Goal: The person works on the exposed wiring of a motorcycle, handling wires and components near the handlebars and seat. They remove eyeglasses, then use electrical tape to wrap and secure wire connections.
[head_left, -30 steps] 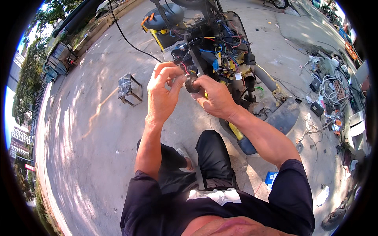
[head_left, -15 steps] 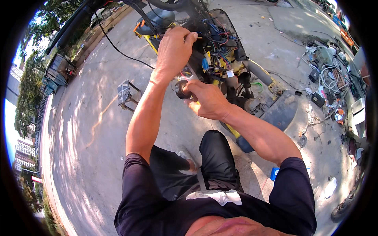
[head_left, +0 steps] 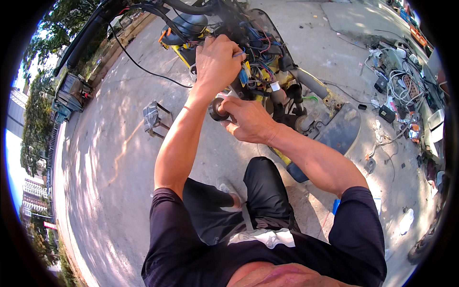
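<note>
A stripped scooter with a yellow frame point(head_left: 313, 83) stands before me, its bundle of coloured wires point(head_left: 260, 71) exposed. Over the near side of those wires, my left hand point(head_left: 217, 66) is closed, with bent fingers and the thumb pressed in. A bit of thin wire shows by its thumb, but what the fingers grip is mostly hidden. Just below, my right hand point(head_left: 251, 119) pinches a roll of black tape point(head_left: 217, 109) between thumb and fingers. The roll is held apart from the wires, close under my left wrist. A blue connector point(head_left: 244, 76) hangs beside my left thumb.
The scooter's handlebar point(head_left: 88, 36) reaches across the upper left, with a black cable point(head_left: 143, 62) looping down. A small stool point(head_left: 152, 116) stands on the concrete at left. Scrap wires point(head_left: 404, 91) and parts lie in a heap at right. The scooter's dark footboard point(head_left: 334, 136) is near my right forearm.
My left hand has shifted slightly right and down over the wires. The right hand keeps the tape roll, which has moved slightly left. The whole view has shifted a little.
</note>
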The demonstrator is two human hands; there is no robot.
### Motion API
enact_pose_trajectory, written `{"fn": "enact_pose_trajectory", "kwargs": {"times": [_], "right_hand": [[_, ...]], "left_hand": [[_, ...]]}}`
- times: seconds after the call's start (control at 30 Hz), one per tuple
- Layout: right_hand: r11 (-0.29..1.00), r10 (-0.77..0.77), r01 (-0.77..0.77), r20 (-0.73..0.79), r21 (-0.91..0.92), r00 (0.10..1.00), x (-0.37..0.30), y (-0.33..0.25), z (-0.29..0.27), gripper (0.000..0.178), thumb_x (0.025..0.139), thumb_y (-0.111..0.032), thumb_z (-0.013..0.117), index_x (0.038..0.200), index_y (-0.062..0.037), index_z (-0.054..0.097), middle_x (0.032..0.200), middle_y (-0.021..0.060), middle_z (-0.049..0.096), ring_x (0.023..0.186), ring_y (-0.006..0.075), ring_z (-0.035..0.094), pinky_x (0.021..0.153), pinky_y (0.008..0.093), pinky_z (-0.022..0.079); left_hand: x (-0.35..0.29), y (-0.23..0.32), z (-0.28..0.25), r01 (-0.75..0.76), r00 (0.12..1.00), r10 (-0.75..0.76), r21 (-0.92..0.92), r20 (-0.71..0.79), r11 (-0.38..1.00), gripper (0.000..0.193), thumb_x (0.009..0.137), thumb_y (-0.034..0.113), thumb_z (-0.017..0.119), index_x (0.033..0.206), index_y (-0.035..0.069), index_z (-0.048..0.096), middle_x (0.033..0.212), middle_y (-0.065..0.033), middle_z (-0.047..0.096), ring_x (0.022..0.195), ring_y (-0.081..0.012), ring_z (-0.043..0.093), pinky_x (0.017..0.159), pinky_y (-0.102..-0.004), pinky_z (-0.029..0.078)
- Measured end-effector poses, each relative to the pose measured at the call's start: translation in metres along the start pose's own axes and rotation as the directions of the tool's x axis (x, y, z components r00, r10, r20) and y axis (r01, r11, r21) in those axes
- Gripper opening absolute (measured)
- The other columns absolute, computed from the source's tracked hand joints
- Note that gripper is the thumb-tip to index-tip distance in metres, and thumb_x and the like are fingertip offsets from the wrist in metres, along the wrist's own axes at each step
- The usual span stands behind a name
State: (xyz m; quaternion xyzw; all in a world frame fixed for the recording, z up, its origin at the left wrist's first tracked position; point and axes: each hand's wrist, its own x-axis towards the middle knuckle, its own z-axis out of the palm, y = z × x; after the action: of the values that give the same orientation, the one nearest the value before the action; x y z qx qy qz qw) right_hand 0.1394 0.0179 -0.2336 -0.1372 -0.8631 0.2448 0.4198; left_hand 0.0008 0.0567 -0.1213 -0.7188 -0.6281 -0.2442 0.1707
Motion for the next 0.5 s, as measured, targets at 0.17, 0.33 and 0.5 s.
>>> {"fn": "enact_pose_trajectory", "kwargs": {"times": [0.17, 0.33, 0.5], "right_hand": [[1.000, -0.006, 0.006, 0.001, 0.010, 1.000, 0.000, 0.003, 0.002, 0.036, 0.085, -0.010, 0.083, 0.112, -0.0090, 0.059, 0.106, 0.0120, 0.069, 0.078, 0.0345, 0.071, 0.069, 0.0473, 0.056], [0.999, 0.030, -0.030, 0.057, 0.016, 0.998, -0.001, 0.001, 0.001, 0.035, 0.084, -0.011, 0.081, 0.112, -0.0085, 0.060, 0.107, 0.0104, 0.068, 0.091, 0.0361, 0.071, 0.076, 0.0496, 0.057], [0.997, 0.077, -0.079, 0.096, 0.022, 0.992, -0.001, 0.000, -0.002, 0.034, 0.085, -0.011, 0.079, 0.113, -0.0084, 0.060, 0.109, 0.0098, 0.068, 0.099, 0.0378, 0.071, 0.080, 0.0508, 0.058]], "left_hand": [[0.001, -0.012, 0.002, 0.032, 0.997, -0.020, -0.153, 0.081, 0.988, 0.024, 0.094, 0.030, 0.078, 0.099, 0.008, 0.084, 0.112, -0.0066, 0.074, 0.113, -0.0329, 0.063, 0.102, -0.0502, 0.040], [0.006, -0.020, -0.006, 0.125, 0.970, -0.050, -0.309, 0.240, 0.943, 0.031, 0.099, 0.028, 0.074, 0.111, -0.001, 0.080, 0.112, -0.0090, 0.077, 0.104, -0.0283, 0.071, 0.093, -0.0404, 0.051], [0.008, -0.012, -0.010, 0.119, 0.965, -0.050, -0.259, 0.259, 0.959, 0.032, 0.100, 0.028, 0.073, 0.114, 0.000, 0.079, 0.114, -0.0093, 0.077, 0.105, -0.0278, 0.073, 0.093, -0.0399, 0.052]]}}
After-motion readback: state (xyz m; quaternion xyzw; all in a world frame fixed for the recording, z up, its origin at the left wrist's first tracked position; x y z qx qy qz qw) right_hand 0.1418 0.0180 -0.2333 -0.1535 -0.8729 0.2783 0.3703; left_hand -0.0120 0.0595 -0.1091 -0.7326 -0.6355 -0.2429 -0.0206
